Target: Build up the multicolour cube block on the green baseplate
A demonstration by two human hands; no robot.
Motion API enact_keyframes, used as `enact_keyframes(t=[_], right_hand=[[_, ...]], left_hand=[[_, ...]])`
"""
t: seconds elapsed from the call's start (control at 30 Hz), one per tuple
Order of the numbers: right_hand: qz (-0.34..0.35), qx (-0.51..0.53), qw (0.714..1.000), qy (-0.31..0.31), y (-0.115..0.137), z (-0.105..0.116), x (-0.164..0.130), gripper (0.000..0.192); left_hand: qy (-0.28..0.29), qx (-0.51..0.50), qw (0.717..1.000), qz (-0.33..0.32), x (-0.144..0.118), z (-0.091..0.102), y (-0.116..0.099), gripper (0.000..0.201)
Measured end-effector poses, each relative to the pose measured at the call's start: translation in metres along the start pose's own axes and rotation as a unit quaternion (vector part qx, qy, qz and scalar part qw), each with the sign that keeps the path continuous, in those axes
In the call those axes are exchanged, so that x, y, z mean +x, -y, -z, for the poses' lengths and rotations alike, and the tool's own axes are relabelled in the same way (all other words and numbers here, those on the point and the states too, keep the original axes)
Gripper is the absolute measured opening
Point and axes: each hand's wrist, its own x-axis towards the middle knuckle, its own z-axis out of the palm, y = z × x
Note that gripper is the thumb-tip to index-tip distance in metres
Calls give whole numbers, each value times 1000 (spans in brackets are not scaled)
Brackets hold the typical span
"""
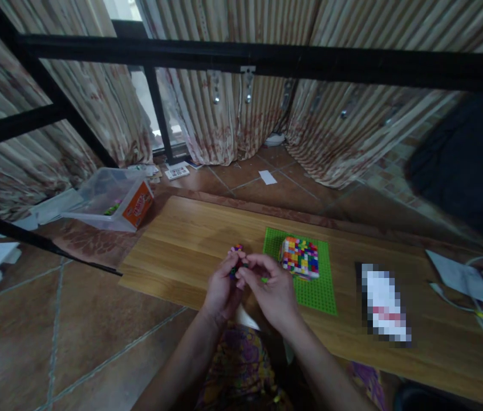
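1. We find both hands raised just above the near edge of the low wooden plank worktop (190,240), fingertips meeting over one small item.
2. The left hand (220,291) is curled closed around a small cluster of multicoloured plastic building bricks (236,260); its fingers wrap the underside and side, which we judge steadies the piece.
3. The right hand (272,291) is likewise closed, thumb and forefinger pinched at the right flank of the cluster; a speck of green shows beneath its fingers, too small for us to identify.
4. We judge the cluster is held clear of the worktop so that both sets of fingertips can reach its faces; how many bricks it comprises we cannot tell.
5. The cluster sits between the two hands, in contact with both, just left of the flat green studded baseplate (322,291).
6. On that baseplate stands a squat block of multicoloured bricks (300,257), near the right hand but not touching it. The baseplate lies flat, giving the block a firm seat.
7. A clear plastic storage tub with an orange label (113,197) lies tipped on the tiled floor (96,331), well apart to the left; coloured pieces show inside.
8. White cables (476,311) and paper lie at the worktop's far right.
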Motion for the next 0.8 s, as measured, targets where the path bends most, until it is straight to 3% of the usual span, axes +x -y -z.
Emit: enact_keyframes(t=[0.17, 0.43, 0.8], right_hand=[[21, -4, 999, -30, -5, 15, -7, 9], [175, -159, 968, -81, -21, 56, -26, 20], [97, -111, 986, -83, -18, 94, -28, 12]], left_hand=[[9, 61, 998, -9, -7, -9, 18, 23], [8, 30, 999, 37, -8, -28, 51, 30], [26, 70, 995, 68, -3, -48, 73, 34]])
